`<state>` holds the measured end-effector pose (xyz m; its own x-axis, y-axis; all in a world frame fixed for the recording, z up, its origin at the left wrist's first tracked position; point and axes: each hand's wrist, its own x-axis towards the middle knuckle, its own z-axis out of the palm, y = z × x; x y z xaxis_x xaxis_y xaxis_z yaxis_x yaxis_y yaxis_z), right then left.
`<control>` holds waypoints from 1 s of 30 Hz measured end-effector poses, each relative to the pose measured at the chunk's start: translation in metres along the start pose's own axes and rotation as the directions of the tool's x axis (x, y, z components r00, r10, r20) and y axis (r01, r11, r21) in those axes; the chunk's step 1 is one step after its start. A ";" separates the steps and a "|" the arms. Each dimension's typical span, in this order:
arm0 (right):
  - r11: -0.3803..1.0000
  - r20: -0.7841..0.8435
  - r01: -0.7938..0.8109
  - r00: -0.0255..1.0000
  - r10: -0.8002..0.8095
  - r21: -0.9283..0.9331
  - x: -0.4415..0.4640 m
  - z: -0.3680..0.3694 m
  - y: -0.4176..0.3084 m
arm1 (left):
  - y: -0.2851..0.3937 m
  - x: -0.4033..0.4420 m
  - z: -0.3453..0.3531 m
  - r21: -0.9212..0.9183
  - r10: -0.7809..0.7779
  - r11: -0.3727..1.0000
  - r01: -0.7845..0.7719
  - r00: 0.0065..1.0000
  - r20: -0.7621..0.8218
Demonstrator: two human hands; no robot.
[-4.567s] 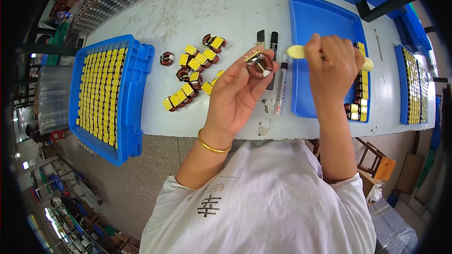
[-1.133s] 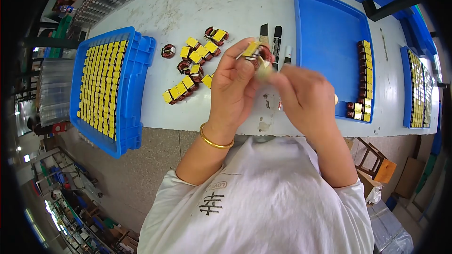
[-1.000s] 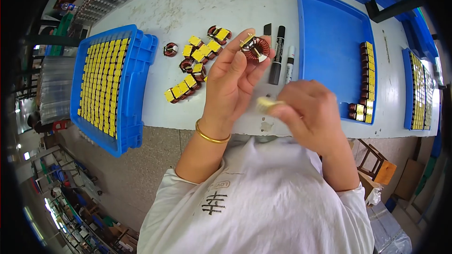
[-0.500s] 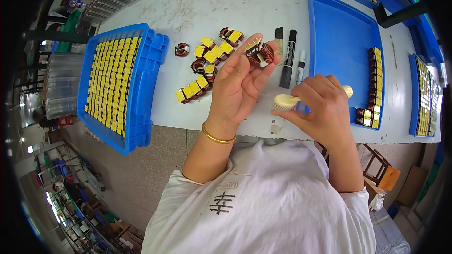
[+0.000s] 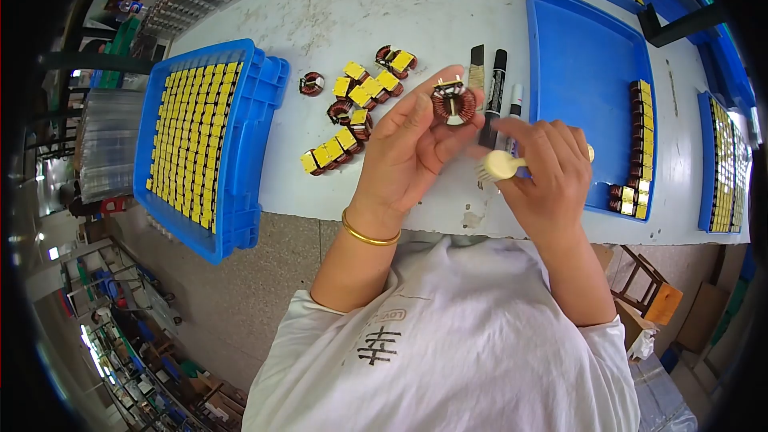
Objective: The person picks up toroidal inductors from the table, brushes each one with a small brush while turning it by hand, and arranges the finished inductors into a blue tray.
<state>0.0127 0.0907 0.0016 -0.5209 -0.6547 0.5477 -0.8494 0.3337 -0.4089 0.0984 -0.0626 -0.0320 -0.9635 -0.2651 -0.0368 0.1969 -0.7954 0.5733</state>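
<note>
My left hand (image 5: 412, 140) holds up a copper-wound toroidal choke (image 5: 454, 102) between thumb and fingers, its pins pointing away from me. To the right, my right hand (image 5: 550, 172) is closed around the handle of a cream brush (image 5: 502, 165). The brush head points left, below the choke and apart from it. Several more chokes with yellow tops (image 5: 368, 92) lie on the table left of my left hand. One loose choke (image 5: 311, 84) sits farther left. Past my hands lie a black marker (image 5: 498, 72), a smaller white marker (image 5: 516, 100) and a knife-like tool (image 5: 477, 64).
A blue crate (image 5: 256, 136) filled with rows of yellow-topped chokes stands at the left. On the right, a blue tray (image 5: 572, 56) has a column of chokes along its right side. Another filled tray (image 5: 706, 164) is at the far right.
The choke in my left hand has turned, so its ring now faces me more squarely. My right hand has tilted the brush, and its head has shifted slightly right.
</note>
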 end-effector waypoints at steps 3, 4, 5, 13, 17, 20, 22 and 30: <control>1.000 -0.106 0.000 0.994 -0.003 -0.026 -0.003 0.013 0.001 | -0.003 0.000 -0.001 0.017 -0.037 0.999 0.037 0.998 0.042; 0.999 -0.128 0.007 0.992 -0.011 -0.034 -0.004 0.017 0.001 | -0.003 -0.001 0.000 0.028 -0.043 0.999 0.042 0.998 0.036; 0.999 -0.148 0.015 0.989 -0.019 -0.028 -0.005 0.021 0.002 | -0.003 -0.002 0.002 0.038 -0.048 0.998 0.047 0.998 0.031; 1.000 -0.198 0.030 0.980 -0.031 -0.005 -0.009 0.026 0.004 | -0.008 0.000 -0.001 -0.019 -0.079 0.997 0.080 0.995 0.065; 0.999 -0.214 0.040 0.976 -0.042 -0.015 -0.010 0.029 0.006 | -0.008 0.001 0.000 -0.012 -0.073 0.997 0.074 0.995 0.061; 0.999 -0.210 0.039 0.977 -0.042 -0.017 -0.010 0.028 0.006 | -0.007 0.001 0.000 0.021 -0.064 0.998 0.062 0.995 0.078; 0.999 -0.220 0.049 0.974 -0.051 -0.012 -0.009 0.028 0.007 | -0.008 0.001 0.000 0.043 -0.053 0.998 0.050 0.996 0.075; 0.997 -0.199 0.030 0.979 -0.044 -0.072 -0.007 0.025 0.010 | -0.011 0.001 0.004 0.046 -0.028 0.999 0.026 0.999 0.033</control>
<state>0.0099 0.0821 -0.0244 -0.4896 -0.5210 0.6992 -0.8686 0.3615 -0.3388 0.0942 -0.0519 -0.0346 -0.9741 -0.2248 -0.0259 0.1630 -0.7764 0.6088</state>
